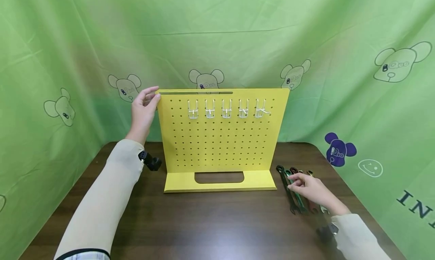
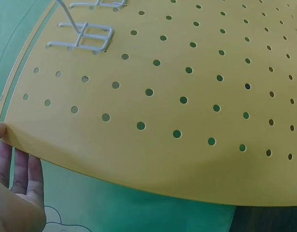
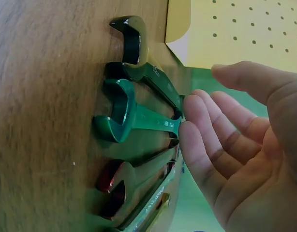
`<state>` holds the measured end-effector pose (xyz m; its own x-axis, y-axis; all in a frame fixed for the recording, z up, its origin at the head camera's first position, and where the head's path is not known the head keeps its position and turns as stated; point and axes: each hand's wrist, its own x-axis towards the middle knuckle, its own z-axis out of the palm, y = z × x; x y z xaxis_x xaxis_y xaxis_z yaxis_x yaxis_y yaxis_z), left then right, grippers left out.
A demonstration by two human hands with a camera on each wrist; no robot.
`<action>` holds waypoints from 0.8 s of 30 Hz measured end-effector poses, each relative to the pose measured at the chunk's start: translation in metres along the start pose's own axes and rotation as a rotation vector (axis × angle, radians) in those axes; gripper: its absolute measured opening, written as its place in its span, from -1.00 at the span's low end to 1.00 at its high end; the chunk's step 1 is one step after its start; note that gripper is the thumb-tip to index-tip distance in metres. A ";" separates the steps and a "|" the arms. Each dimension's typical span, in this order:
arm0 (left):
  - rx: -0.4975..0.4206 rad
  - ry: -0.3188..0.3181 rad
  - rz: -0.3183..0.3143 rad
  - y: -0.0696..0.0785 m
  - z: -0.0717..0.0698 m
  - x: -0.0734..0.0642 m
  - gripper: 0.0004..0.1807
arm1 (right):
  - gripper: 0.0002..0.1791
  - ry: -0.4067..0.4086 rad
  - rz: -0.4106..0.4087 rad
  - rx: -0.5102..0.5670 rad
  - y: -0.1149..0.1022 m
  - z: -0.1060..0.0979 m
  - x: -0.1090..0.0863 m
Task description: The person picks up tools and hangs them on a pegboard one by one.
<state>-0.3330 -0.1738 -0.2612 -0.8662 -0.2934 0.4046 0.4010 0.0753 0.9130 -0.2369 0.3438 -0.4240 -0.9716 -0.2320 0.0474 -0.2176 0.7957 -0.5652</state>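
A yellow pegboard [image 1: 221, 139] stands upright on its flat base. My left hand [image 1: 144, 111] pinches its upper left edge, the thumb on the front and the fingers behind, as the left wrist view also shows. Several white wire hooks [image 1: 227, 110] hang in a row near the board's top. On the right lie several combination wrenches side by side, among them a black wrench [image 1: 288, 192], a green wrench [image 3: 122, 111] and a red wrench [image 3: 120, 186]. Above them hovers my right hand [image 1: 312, 188], fingers loosely bent near the green wrench's shaft, gripping nothing; any fingertip contact is unclear.
The dark wooden table [image 1: 210, 222] bears everything. Green cloth [image 1: 238, 37] with printed bear heads hangs behind and at both sides. A slot runs along the board's top, and its base [image 1: 180, 182] has a wide cutout.
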 end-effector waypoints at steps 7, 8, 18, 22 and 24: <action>0.005 -0.001 -0.001 -0.001 0.000 0.001 -0.70 | -0.54 -0.024 0.112 0.076 0.006 0.007 0.006; 0.006 0.000 -0.004 -0.001 0.000 0.001 -0.70 | -0.54 -0.026 0.128 0.083 0.008 0.009 0.007; 0.016 -0.003 -0.014 -0.003 0.002 0.002 -0.71 | -0.51 -0.042 0.228 0.075 0.015 0.015 0.014; 0.028 -0.013 -0.021 -0.004 0.001 0.002 -0.68 | -0.52 -0.053 0.246 0.067 0.015 0.014 0.018; 0.027 -0.018 -0.023 -0.004 -0.001 0.002 -0.67 | -0.53 -0.056 0.254 0.067 0.014 0.015 0.019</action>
<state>-0.3358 -0.1752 -0.2643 -0.8804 -0.2786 0.3839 0.3725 0.0948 0.9232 -0.2576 0.3425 -0.4432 -0.9872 -0.0616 -0.1470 0.0407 0.7942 -0.6062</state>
